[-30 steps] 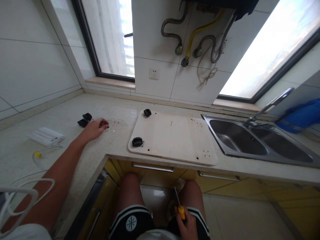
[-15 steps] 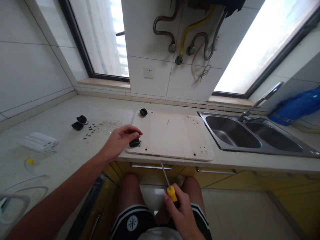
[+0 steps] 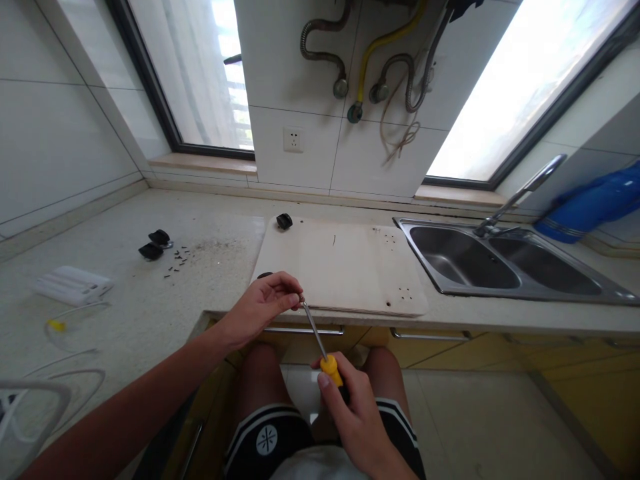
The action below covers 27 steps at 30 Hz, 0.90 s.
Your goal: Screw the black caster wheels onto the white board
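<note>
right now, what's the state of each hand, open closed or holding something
Left hand: closed, fingertips pinched at the tip of the screwdriver; whatever they hold is too small to tell.
Right hand: closed, holding the screwdriver by its handle.

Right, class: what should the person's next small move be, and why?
Probably guide the screwdriver tip toward the board's near caster: the left hand is at the tip, the right hand grips the handle, and that caster is close by.
</note>
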Motion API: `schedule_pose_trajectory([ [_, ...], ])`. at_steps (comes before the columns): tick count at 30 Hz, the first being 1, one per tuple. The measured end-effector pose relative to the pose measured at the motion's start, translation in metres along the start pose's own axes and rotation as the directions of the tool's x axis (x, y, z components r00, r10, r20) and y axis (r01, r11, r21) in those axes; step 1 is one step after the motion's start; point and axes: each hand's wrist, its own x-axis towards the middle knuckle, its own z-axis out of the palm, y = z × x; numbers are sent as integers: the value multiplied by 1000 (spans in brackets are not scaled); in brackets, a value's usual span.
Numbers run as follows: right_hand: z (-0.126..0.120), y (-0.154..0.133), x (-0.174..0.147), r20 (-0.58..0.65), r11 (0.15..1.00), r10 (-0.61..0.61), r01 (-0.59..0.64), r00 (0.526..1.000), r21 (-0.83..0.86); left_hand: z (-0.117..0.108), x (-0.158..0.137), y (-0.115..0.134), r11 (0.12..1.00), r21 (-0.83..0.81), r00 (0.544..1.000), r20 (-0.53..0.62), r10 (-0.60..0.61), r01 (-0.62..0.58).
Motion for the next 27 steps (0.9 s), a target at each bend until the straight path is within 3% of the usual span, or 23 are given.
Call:
schedule_pose_trajectory([
  [10,0,-3,2,-31,997,-12,9,999,-71,-9,0,11,926,365,992,114,57,-96],
  [17,-8,2,0,6,969,6,-4,1000,-246,-21,-4,27,656,707,954,294,66,-263],
  [19,-11,7,-3,13,950,-4,8,1000,-311,-23,-4,27,627,732,947,320,30,-267],
  [24,-12,26,-15,11,904,-43,44,999,-425,-22,-6,10,657,730,935,338,-106,-189],
  [27,-13,40,-23,-36,858,-99,67,994,-510,-20,-7,-5,625,745,926,367,-91,-234],
])
